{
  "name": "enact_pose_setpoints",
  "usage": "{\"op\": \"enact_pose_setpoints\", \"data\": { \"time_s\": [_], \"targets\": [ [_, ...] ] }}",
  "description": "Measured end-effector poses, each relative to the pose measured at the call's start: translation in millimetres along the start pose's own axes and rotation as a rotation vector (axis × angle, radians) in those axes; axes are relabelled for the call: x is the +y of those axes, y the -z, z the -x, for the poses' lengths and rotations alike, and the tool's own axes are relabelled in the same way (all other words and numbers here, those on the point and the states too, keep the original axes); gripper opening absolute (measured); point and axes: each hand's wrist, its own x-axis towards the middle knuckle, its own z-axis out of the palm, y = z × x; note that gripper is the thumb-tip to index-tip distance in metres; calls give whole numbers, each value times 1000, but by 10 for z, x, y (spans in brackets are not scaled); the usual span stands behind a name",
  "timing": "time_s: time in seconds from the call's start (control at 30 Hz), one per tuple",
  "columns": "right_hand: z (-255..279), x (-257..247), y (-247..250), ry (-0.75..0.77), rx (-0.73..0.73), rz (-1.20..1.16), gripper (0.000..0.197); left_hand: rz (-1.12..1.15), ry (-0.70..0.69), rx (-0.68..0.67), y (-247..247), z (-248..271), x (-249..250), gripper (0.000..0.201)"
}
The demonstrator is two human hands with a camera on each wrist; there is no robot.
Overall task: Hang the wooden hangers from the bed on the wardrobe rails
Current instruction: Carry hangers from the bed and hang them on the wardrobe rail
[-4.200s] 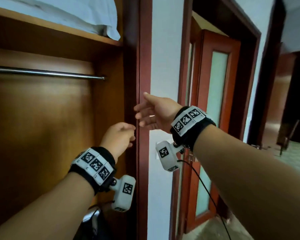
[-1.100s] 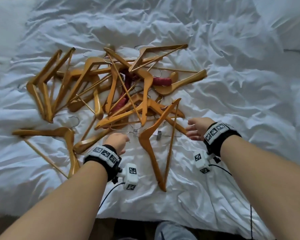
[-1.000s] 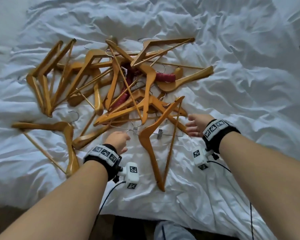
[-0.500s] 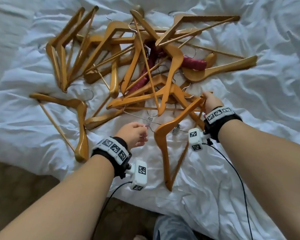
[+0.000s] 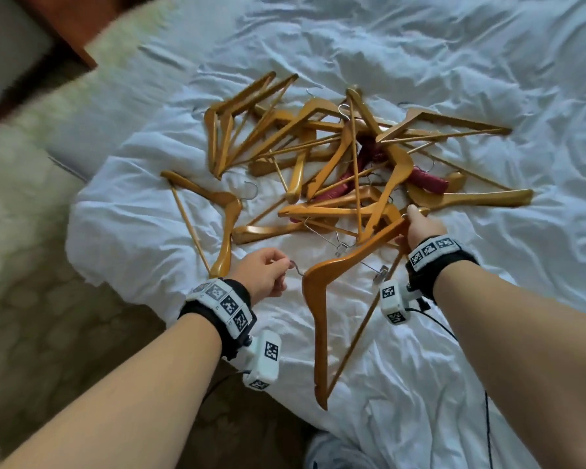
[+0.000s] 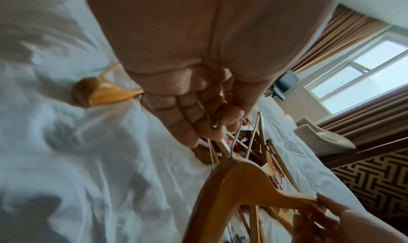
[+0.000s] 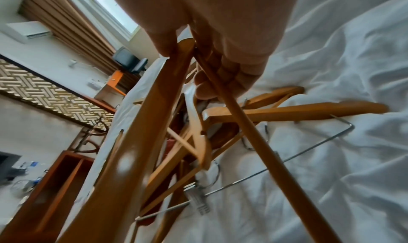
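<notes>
Pinching the metal hook (image 5: 295,267) of the nearest wooden hanger (image 5: 322,299), the left hand (image 5: 263,274) has its fingers curled and thumb pressed onto the wire; the left wrist view shows the hook's rounded tip (image 6: 213,126) poking out between the fingertips. Just left of that grip, a single hanger (image 5: 225,214) lies apart on the white sheet of the bed (image 5: 487,62), its end near the bed's edge. From the left grip the held hanger runs rightward as one curved arm up to the right hand (image 5: 420,228), while its other arm points back toward the person, with the thin crossbar (image 5: 359,333) joining the two ends. The right hand clasps the far shoulder end, thumb on the broad arm (image 7: 141,124) and fingers (image 7: 223,82) wrapped round the crossbar where the two meet. Beyond both grips, the pile of wooden hangers (image 5: 352,157) sits tangled on the bed, with dark red padded hangers (image 5: 423,181) among them. Below the right grip a wire clip hanger (image 7: 243,182) lies flat on the sheet. Black wristbands (image 5: 222,306) carry square black-and-white marker codes; no readable words or brand show anywhere.
</notes>
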Motion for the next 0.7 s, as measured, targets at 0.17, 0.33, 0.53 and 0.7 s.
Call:
{"op": "enact_pose_setpoints", "data": {
  "time_s": [0.17, 0.33, 0.53, 0.7],
  "targets": [
    [1125, -392, -372, 120, -138, -27, 52, 18, -116, 193, 745, 727, -253, 24],
    [2514, -505, -1045, 182, -488, -147, 27, 59, -123, 494, 1750, 1851, -933, 14],
    [4683, -156, -2029, 341, -1018, -11, 28, 364, 41, 803, 2725, 3460, -2369, 18],
    [6359, 464, -2642, 546, -1206, 217, 44, 725, 177, 944, 2999, 4820, -3289, 30]
  ]
}}
